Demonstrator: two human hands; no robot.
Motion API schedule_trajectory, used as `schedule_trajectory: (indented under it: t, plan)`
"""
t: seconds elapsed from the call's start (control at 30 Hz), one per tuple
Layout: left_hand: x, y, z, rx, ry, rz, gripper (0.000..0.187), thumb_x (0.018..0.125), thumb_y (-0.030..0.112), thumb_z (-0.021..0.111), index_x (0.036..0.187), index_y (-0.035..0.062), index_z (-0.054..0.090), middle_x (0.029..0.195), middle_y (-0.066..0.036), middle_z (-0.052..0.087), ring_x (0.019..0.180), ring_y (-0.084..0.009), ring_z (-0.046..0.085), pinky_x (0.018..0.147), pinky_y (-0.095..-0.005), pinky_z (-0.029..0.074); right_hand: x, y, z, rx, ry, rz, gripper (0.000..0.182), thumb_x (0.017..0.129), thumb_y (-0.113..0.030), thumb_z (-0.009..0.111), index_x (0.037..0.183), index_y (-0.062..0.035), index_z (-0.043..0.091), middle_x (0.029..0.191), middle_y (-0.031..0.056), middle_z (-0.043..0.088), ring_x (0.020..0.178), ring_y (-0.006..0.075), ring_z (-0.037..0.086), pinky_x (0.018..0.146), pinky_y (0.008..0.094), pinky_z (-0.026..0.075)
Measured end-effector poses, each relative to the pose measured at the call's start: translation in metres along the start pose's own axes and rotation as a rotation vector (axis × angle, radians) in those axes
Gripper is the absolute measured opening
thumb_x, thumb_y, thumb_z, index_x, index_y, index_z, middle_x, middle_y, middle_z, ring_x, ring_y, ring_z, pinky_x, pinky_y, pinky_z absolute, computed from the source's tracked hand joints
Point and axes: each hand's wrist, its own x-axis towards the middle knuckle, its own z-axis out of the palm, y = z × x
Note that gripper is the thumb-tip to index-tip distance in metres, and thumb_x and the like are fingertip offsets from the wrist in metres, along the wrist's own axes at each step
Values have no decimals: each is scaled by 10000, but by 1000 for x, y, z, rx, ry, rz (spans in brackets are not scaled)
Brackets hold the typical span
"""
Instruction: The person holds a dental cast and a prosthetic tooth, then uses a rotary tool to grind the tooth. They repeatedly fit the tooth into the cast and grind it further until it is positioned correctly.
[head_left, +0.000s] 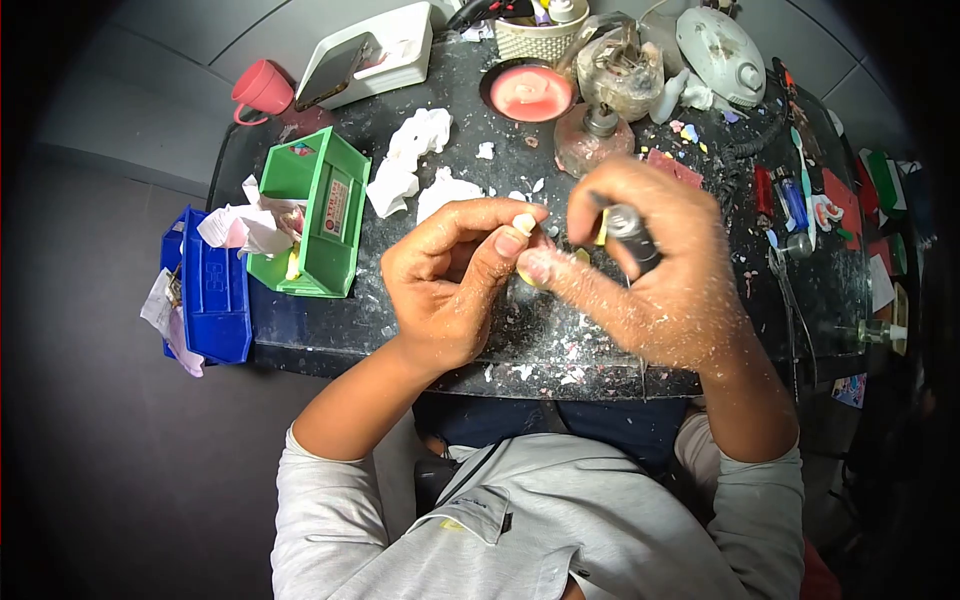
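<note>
Between the thumb and index finger of my left hand (447, 285) is a small cream-coloured, tooth-like piece (524, 223). My right hand (668, 290), slightly blurred and coated in pale dust, curls around a dark cylindrical handpiece (632, 236). The handpiece's working tip is hidden or too blurred to make out. My right thumb reaches leftward, close to the left fingertips. Both hands are above the front part of the dark table (300, 325), where white shavings lie scattered.
On the left stand a green bin (340, 235) and a blue bin (215, 300) with crumpled paper. Behind my hands are tissues (410, 160), a bowl of pink material (530, 92) and a glass burner (595, 140). Lighters (792, 200) and a toothbrush (803, 180) lie right.
</note>
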Motion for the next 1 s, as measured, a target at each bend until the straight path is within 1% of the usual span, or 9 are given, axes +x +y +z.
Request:
schedule_trajectory:
  t: [0.07, 0.4, 0.47, 0.53, 0.6, 0.7, 0.83, 0.9, 1.0]
  plan:
    - [0, 2, 3, 66, 61, -18, 202, 1047, 51, 678, 1192, -86, 705, 1059, -140, 761, 952, -164, 733, 890, -300, 585, 8, 7, -3, -144, 169, -383, 294, 797, -36, 899, 1009, 1, 699, 920, 89, 711, 796, 175, 666, 761, 312, 545]
    - [7, 2, -8, 21, -171, -193, 304, 1122, 157, 571, 1231, -93, 706, 1073, -126, 770, 976, -138, 702, 897, -298, 562, 7, 12, -8, -203, 89, -330, 180, 862, -31, 816, 1031, 10, 770, 960, 129, 729, 891, 217, 721, 804, 338, 564]
    - [13, 7, -7, 50, -134, -254, 314, 1105, 198, 589, 1187, -77, 716, 1044, -142, 768, 965, -193, 709, 898, -342, 554, 8, 13, -10, -189, 99, -286, 161, 884, -28, 800, 1035, 14, 764, 964, 126, 731, 892, 207, 718, 809, 333, 562]
    - [21, 10, -17, 540, -361, -32, 356, 1000, 237, 669, 1135, -90, 717, 1059, -210, 738, 992, -285, 692, 919, -394, 523, 10, 14, -13, -199, 185, -240, 125, 928, -23, 766, 1046, 16, 751, 972, 114, 734, 894, 180, 707, 809, 319, 556]
    - [20, 19, -9, 1009, -496, 30, 378, 878, 324, 772, 1074, 4, 732, 1197, -178, 649, 1067, -348, 593, 1016, -430, 443, 11, 17, -17, -212, 177, -228, 113, 955, -20, 740, 1063, 11, 751, 982, 97, 736, 903, 153, 696, 811, 306, 546]
    - [17, 13, -9, 1155, -625, 14, 401, 844, 276, 829, 1132, 20, 717, 1275, -175, 614, 1132, -354, 580, 1050, -438, 417, 9, 15, -17, -155, 176, -124, 118, 964, -10, 719, 1075, 6, 755, 997, 66, 737, 878, 101, 666, 800, 269, 519]
    - [17, 6, -15, 1000, -507, 52, 410, 853, 52, 811, 1225, -13, 651, 1295, -194, 609, 1139, -383, 620, 990, -437, 493, 11, 22, -18, -191, 156, -183, 119, 965, -29, 736, 1078, -1, 759, 968, 29, 730, 831, 72, 635, 771, 248, 505]
    - [18, 7, -14, 897, -428, 55, 368, 880, -62, 745, 1225, -51, 618, 1308, -217, 612, 1126, -403, 658, 924, -405, 552, 9, 15, -21, -112, 83, -22, 125, 959, -41, 755, 1078, -4, 762, 922, 14, 721, 807, 59, 615, 764, 244, 505]
    - [22, 7, -16, 869, -422, 118, 359, 878, -53, 753, 1208, -55, 612, 1292, -225, 628, 1132, -399, 663, 945, -407, 545, 9, -2, -29, -68, -22, 67, 119, 954, -36, 760, 1063, 12, 756, 888, 24, 718, 814, 63, 619, 770, 252, 511]
